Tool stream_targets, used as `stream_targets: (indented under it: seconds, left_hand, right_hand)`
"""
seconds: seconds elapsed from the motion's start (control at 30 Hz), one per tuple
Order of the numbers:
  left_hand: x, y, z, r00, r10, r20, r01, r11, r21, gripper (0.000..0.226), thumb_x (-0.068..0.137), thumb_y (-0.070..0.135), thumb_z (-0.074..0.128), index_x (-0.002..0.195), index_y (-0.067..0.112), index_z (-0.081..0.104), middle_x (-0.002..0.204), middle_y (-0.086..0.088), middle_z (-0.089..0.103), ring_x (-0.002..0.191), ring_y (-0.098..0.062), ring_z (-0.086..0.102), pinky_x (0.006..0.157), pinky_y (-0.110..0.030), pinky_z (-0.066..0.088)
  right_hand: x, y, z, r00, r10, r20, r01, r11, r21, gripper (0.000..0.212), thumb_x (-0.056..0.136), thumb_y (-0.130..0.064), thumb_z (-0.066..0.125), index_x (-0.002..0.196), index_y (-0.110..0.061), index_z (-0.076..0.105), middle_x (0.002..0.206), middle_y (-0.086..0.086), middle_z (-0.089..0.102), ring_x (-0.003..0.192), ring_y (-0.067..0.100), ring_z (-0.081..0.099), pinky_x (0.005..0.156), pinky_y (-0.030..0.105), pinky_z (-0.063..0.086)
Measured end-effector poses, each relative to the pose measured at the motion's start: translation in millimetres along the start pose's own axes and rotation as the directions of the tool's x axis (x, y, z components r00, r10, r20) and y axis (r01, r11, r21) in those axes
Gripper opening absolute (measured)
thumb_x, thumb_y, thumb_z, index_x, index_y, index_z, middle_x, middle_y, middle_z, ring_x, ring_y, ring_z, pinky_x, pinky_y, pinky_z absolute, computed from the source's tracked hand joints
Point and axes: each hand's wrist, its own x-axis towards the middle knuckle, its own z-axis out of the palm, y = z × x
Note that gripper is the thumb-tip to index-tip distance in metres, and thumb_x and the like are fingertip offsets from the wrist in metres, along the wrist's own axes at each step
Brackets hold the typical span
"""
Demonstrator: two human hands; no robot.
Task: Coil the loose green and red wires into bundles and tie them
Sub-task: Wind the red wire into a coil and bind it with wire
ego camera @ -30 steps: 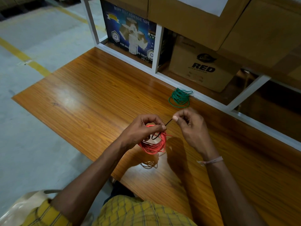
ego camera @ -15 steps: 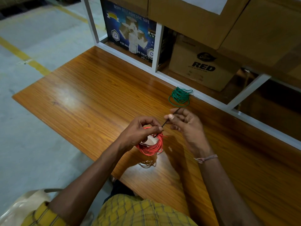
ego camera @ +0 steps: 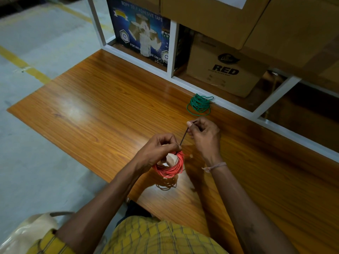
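A coil of red wire [ego camera: 173, 166] hangs just above the wooden table [ego camera: 102, 114], and my left hand [ego camera: 157, 151] grips it at its top. A thin black tie [ego camera: 183, 138] runs taut from the coil's top up to my right hand [ego camera: 203, 133], which pinches its free end between thumb and fingers. A coiled green wire bundle [ego camera: 199, 104] lies on the table beyond my right hand, close to the white frame. Where the tie meets the coil is hidden by my left fingers.
A white metal shelf frame [ego camera: 216, 102] borders the table's far edge. Behind it stand a blue adhesive-tape box [ego camera: 141, 32] and a brown carton marked RED [ego camera: 225, 68]. The table's left edge drops to a concrete floor [ego camera: 31, 52] with yellow lines.
My right hand has drawn the black tie up and away from the red coil, pulling it longer and taut. My left hand stays on the coil.
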Motion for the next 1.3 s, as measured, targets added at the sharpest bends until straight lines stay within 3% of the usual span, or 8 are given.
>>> stream_targets:
  seconds: [0.2,0.33,0.5,0.7,0.83,1.0,1.17,1.3]
  left_hand:
    - [2,-1,6,1.000,-0.025,-0.003,0.025,1.000,-0.007,0.021,0.100,0.004,0.066,0.081,0.000,0.058,0.062,0.006,0.054,0.052,-0.012,0.045,0.047,-0.024,0.039]
    - [12,-4,2,0.999,-0.022,-0.033,0.019,0.996,-0.082,0.028,0.099,0.010,0.072,0.089,-0.012,0.059,0.073,-0.012,0.054,0.062,-0.027,0.044,0.045,-0.023,0.040]
    - [18,-9,3,0.994,-0.018,-0.108,-0.002,0.984,-0.178,0.017,0.099,0.008,0.073,0.097,-0.008,0.067,0.076,-0.011,0.059,0.052,-0.013,0.052,0.045,-0.018,0.042]
    - [37,-11,11,0.984,0.025,-0.174,-0.057,0.983,-0.177,0.008,0.096,0.013,0.077,0.094,0.005,0.074,0.082,-0.008,0.071,0.062,-0.011,0.061,0.057,-0.019,0.049]
    - [58,-7,17,0.984,0.041,-0.173,-0.081,0.970,-0.229,0.021,0.092,0.021,0.082,0.096,0.002,0.073,0.080,-0.010,0.068,0.064,-0.012,0.060,0.065,-0.025,0.051]
    - [93,3,21,0.993,0.057,-0.106,-0.079,0.973,-0.218,0.037,0.103,0.033,0.068,0.105,-0.004,0.071,0.094,-0.011,0.073,0.085,-0.020,0.069,0.080,-0.031,0.057]
    - [146,6,14,0.964,0.218,-0.152,-0.166,0.941,0.294,0.022,0.107,0.018,0.052,0.124,0.014,0.066,0.128,-0.006,0.069,0.115,-0.015,0.066,0.094,-0.036,0.054]
    - [192,3,13,0.878,0.475,0.055,-0.344,0.547,0.763,0.055,0.096,0.020,0.060,0.148,0.005,0.052,0.159,-0.021,0.049,0.148,-0.037,0.045,0.119,-0.051,0.043]
  right_hand:
    - [8,3,12,0.992,-0.122,-0.039,0.117,0.987,-0.110,0.021,0.096,-0.015,0.073,0.078,-0.008,0.065,0.071,0.000,0.068,0.070,0.017,0.067,0.066,0.036,0.052]
    - [17,8,15,0.995,0.095,-0.009,-0.095,0.994,0.062,0.016,0.097,-0.017,0.074,0.082,-0.013,0.069,0.070,-0.001,0.071,0.063,0.008,0.066,0.063,0.038,0.055]
    - [6,-3,-15,0.945,0.267,0.190,-0.313,0.908,0.280,0.025,0.103,-0.031,0.067,0.124,-0.019,0.067,0.108,0.001,0.081,0.097,0.011,0.077,0.080,0.028,0.061]
    - [-40,17,-34,0.935,0.176,0.309,-0.214,0.972,0.094,0.041,0.081,-0.054,0.081,0.117,-0.036,0.073,0.121,-0.012,0.075,0.115,0.011,0.070,0.094,0.034,0.059]
    - [-39,16,-40,0.957,0.095,0.274,-0.135,0.982,0.130,0.028,0.087,-0.021,0.085,0.111,-0.024,0.072,0.109,-0.004,0.077,0.104,0.014,0.074,0.084,0.032,0.064]
    - [-8,16,-50,0.970,0.204,0.135,-0.224,0.962,0.154,0.020,0.091,-0.013,0.081,0.106,-0.022,0.072,0.097,-0.002,0.081,0.083,0.012,0.079,0.064,0.027,0.062]
    - [28,31,-73,0.960,0.276,-0.043,-0.268,0.954,0.133,0.016,0.093,-0.022,0.079,0.107,-0.028,0.073,0.104,-0.004,0.080,0.095,0.013,0.077,0.080,0.038,0.065]
    - [49,37,-79,0.933,0.343,-0.111,-0.328,0.935,0.131,0.013,0.096,-0.022,0.075,0.108,-0.026,0.072,0.103,-0.001,0.079,0.093,0.017,0.078,0.083,0.042,0.066]
